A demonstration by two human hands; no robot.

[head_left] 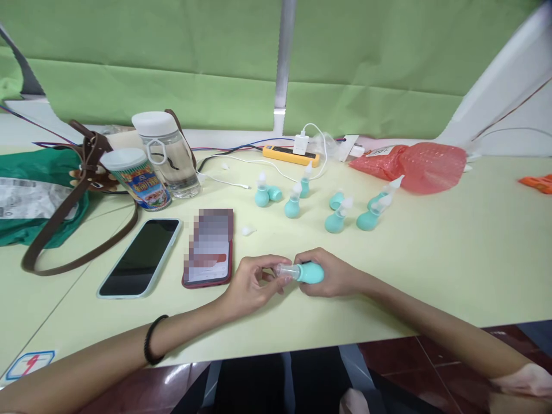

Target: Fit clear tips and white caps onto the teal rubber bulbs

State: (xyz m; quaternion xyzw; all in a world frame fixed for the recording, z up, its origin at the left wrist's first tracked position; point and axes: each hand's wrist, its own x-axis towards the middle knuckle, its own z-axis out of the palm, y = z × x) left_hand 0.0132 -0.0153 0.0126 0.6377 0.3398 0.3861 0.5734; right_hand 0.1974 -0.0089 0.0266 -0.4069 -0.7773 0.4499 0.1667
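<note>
Two hands (257, 289) (336, 273) hold a teal bulb (312, 273) near a pixelated phone (210, 247).

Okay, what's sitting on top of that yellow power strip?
A white charger sits on the yellow power strip, with a white cable at its top. The charger covers the part directly beneath it, so that can't be seen.

The bulb (312, 272) in the right grip (334, 273) is turquoise, its nozzle (288, 271) at the left grip (254, 287) clear. Beneath, the desk (452, 247) is pale yellow. Beyond the right grip, more bulbs (334, 223) are turquoise with whitish tips, and a bag (435, 167) is red. Left of the left grip, the near phone (210, 250) is maroon-edged, the far phone (140, 259) mint-edged around black; farther out, a strap (43, 268) is brown.
</note>
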